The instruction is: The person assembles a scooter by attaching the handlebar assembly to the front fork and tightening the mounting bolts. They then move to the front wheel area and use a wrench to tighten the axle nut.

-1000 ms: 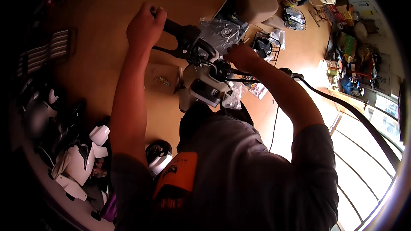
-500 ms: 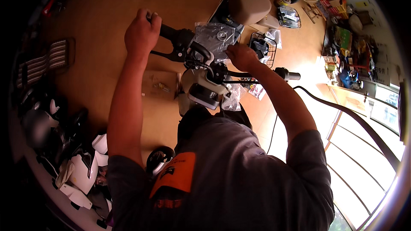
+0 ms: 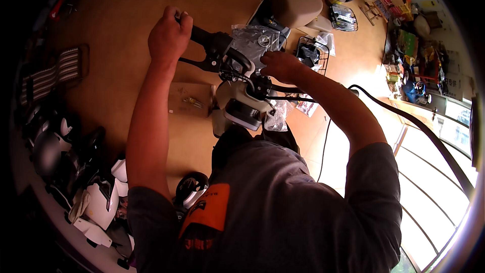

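Observation:
An electric scooter's handlebar [image 3: 222, 48] stretches out before me. My left hand [image 3: 170, 35] is wrapped around the grip at its left end, above a black brake lever [image 3: 194, 64]. Bent fingers bring my right hand [image 3: 283, 66] closed over the middle of the bar, at the near edge of a clear plastic sheet [image 3: 250, 40]. Whatever those fingers hold, if anything, is hidden. Beneath the bar sits the beige front cover with the headlamp [image 3: 242, 114]. Past the plastic is the beige seat [image 3: 296, 3].
A black wire basket [image 3: 313, 53] stands right of the scooter. Flattened cardboard [image 3: 189, 100] with small metal parts lies on the floor at left. White helmets or scooter panels [image 3: 101, 202] crowd the lower left. Shelves of goods [image 3: 414, 60] line the right. A black strap [image 3: 414, 121] crosses the bright doorway.
My right hand has shifted slightly left and nearer along the bar's middle, and its elbow has moved outward to the right. My left hand keeps its hold on the grip.

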`<state>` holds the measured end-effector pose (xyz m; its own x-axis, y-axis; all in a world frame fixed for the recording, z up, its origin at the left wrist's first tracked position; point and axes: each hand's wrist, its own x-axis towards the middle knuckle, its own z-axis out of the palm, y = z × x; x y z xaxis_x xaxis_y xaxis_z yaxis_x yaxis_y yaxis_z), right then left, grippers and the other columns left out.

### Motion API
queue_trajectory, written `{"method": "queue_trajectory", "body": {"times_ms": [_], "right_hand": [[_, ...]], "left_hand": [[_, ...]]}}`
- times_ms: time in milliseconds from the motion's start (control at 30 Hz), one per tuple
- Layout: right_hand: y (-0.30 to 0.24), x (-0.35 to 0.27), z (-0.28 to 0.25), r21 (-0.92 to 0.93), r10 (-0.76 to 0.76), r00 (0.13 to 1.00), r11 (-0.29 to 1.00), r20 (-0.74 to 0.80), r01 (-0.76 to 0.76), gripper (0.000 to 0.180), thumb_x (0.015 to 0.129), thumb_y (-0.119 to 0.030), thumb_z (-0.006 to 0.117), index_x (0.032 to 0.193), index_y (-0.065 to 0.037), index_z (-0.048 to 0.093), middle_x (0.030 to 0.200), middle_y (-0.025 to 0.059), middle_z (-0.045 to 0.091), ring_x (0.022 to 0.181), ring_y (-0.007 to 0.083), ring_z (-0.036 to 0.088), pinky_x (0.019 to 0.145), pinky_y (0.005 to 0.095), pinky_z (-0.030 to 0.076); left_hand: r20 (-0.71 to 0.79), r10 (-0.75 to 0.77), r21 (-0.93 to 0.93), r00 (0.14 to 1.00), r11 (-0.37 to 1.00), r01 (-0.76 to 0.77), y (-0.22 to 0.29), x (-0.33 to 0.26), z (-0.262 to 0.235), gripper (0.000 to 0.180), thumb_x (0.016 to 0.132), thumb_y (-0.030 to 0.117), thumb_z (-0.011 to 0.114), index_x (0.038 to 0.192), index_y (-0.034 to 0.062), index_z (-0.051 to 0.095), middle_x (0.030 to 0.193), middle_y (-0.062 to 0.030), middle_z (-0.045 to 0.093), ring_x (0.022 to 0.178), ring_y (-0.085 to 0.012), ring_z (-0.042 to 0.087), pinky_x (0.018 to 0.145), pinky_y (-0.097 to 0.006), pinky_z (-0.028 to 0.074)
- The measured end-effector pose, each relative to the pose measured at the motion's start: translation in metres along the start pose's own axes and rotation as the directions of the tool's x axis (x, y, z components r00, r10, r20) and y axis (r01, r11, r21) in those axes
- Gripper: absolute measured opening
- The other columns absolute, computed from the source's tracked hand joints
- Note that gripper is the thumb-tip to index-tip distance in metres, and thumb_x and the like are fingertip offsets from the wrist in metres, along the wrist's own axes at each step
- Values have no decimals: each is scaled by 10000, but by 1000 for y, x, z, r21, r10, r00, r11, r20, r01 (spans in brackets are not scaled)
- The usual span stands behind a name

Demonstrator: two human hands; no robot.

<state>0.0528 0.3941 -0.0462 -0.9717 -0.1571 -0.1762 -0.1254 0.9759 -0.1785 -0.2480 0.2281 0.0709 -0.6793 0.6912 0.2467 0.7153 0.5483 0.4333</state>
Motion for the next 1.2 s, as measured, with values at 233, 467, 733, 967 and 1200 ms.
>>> {"method": "queue_trajectory", "body": {"times_ms": [233, 467, 733, 967, 1200], "right_hand": [[3, 6, -11, 20, 49, 995, 999, 85, -50, 308, 945, -398, 635, 1044, -118, 716, 1091, 110, 636, 1115, 321, 594, 1004, 441, 472], [12, 1, 12, 7, -7, 1000, 1000, 24, 7, 431, 975, -502, 574, 1003, -91, 698, 986, 120, 680, 1069, 341, 629, 920, 438, 509], [-56, -3, 21, 186, 618, 748, 727, 244, -661, 485, 1036, -505, 467, 1022, -85, 708, 908, 150, 741, 901, 352, 727, 768, 473, 561], [-35, -9, 19, 235, 546, 823, 789, 155, -567, 347, 1028, -454, 491, 1104, -172, 677, 979, 111, 746, 996, 371, 699, 849, 521, 530], [-21, -9, 19, 172, 342, 919, 911, 194, -375, 218, 984, -330, 580, 1085, -180, 702, 1069, 136, 690, 1053, 348, 665, 889, 477, 533]], "left_hand": [[30, -44, 17, 999, 999, 43, 1, 5, 0, 337, 962, 393, 527, 1054, 86, 634, 893, -152, 737, 851, -384, 711, 728, -484, 554], [-5, -6, 68, 1000, 998, 7, 0, 1, 4, 335, 960, 386, 518, 1076, 102, 650, 900, -146, 744, 850, -373, 715, 735, -477, 560], [-10, -41, 100, 999, 994, 42, 0, -5, -3, 369, 960, 400, 491, 1097, 99, 656, 905, -152, 746, 850, -383, 717, 738, -488, 561], [-19, -25, 45, 1000, 999, 25, 3, -6, -5, 357, 956, 393, 493, 1080, 92, 641, 891, -163, 742, 843, -403, 710, 732, -502, 557], [-12, -33, 35, 999, 999, 33, 4, -5, -5, 318, 949, 367, 509, 1049, 92, 635, 866, -167, 734, 819, -397, 708, 713, -504, 553]]}}
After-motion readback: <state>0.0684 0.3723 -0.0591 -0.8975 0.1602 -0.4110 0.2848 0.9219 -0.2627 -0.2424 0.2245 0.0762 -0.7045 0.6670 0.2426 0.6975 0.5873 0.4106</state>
